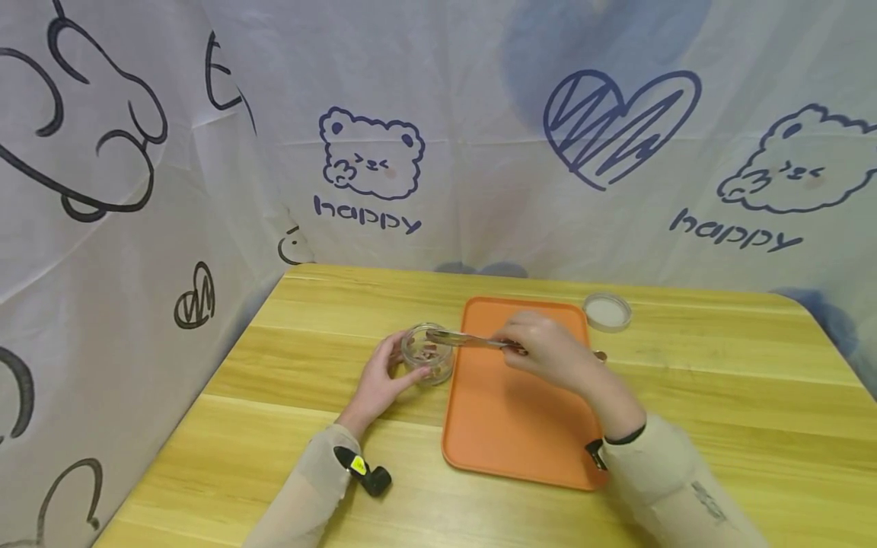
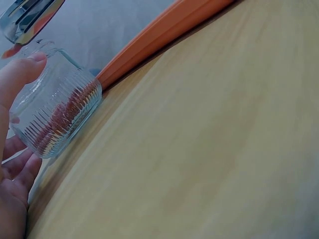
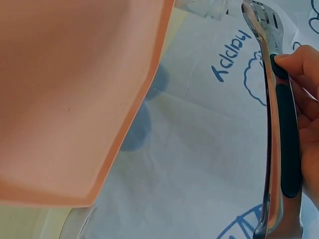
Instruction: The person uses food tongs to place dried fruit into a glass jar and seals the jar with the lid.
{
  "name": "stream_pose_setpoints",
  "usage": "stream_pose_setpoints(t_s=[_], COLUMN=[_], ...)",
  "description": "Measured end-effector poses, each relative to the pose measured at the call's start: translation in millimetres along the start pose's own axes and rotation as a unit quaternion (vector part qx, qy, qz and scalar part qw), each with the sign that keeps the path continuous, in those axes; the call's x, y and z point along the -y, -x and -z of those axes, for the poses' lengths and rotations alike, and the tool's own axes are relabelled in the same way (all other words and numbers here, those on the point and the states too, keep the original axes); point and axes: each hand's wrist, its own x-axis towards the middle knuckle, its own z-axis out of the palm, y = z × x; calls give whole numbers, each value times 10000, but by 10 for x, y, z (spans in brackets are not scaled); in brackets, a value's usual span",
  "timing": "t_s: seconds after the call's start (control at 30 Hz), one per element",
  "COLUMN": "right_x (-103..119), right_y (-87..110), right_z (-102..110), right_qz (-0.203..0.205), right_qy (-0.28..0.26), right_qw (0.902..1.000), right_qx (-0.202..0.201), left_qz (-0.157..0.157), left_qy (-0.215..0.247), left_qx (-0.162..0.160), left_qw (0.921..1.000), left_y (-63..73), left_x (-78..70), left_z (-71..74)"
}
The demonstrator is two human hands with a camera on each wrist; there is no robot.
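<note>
My left hand (image 1: 380, 378) holds a clear ribbed glass jar (image 2: 60, 107) on the table, left of the orange tray, with its thumb near the rim. Small dark-red pieces (image 2: 65, 114) lie in the bottom of the jar. My right hand (image 1: 548, 346) grips metal tongs (image 3: 274, 94) with dark green grip pads, above the tray. The slotted heads of the tongs (image 1: 445, 336) hang over the jar's mouth. A reddish bit (image 2: 11, 51) shows at their tip in the left wrist view; whether it is pinched there is unclear.
The orange tray (image 1: 514, 449) lies on the wooden table (image 1: 288, 396) just right of the jar. A round clear lid (image 1: 607, 312) rests beyond the tray's far right corner. Printed cloth (image 1: 479, 190) hangs behind the table and along its left side.
</note>
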Motion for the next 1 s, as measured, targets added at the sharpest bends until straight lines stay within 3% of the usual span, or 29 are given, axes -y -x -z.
stream_pose_setpoints(t_s=[0.6, 1.0], right_x=[35, 23], right_y=[-44, 134], right_z=[-117, -37], right_qz=[-76, -287], right_qy=[-35, -247], right_qw=[9997, 9991], right_qx=[229, -167], left_qz=[-94, -88], left_qy=[-97, -18], left_qx=[-109, -94], left_qw=[9998, 9999], left_y=[4, 6], left_x=[15, 6], left_z=[-16, -16])
